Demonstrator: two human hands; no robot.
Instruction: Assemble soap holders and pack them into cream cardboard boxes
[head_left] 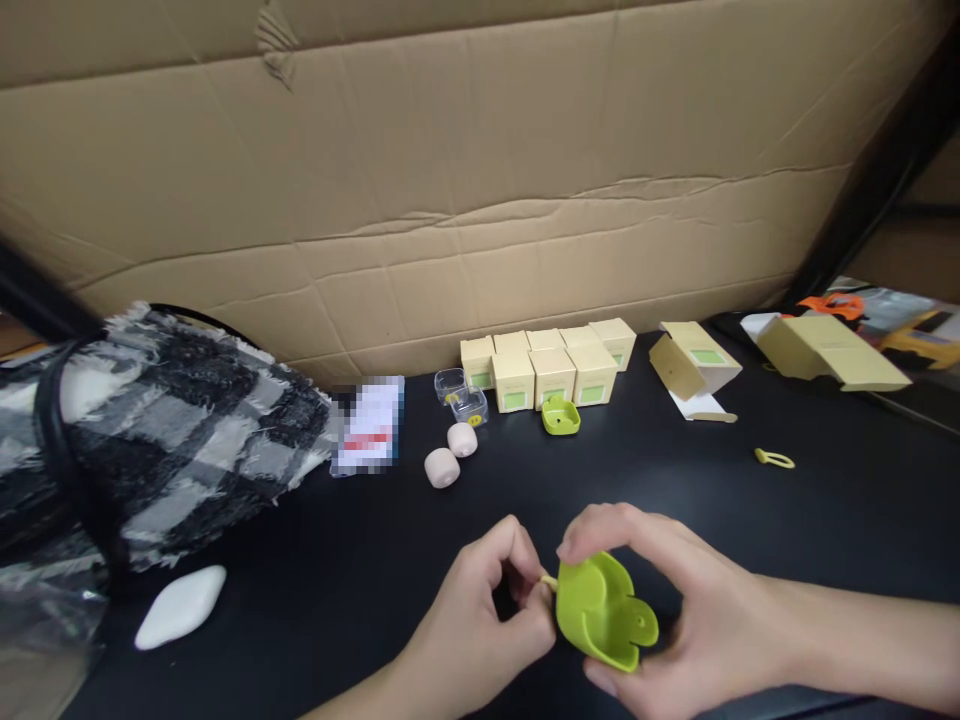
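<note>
My right hand (697, 610) grips a small lime-green cup-shaped case (592, 610) by its sides, its hollow facing up and a rounded tab with a small hole toward the right. My left hand (495, 610) pinches a thin pale-yellow strap loop (549, 581) at the left side of the case; most of the strap is hidden by the fingers. A second green case (561, 416) sits farther back on the black table (360, 600). Another yellow strap loop (775, 459) lies at the right.
Several cream boxes (553, 378) stand at the back, with opened boxes (694, 365) to their right. Two clear cases (469, 406) and two pale pink rounded pieces (442, 467) lie left of centre. A white object (181, 607) and a checked bag (225, 430) are leftward.
</note>
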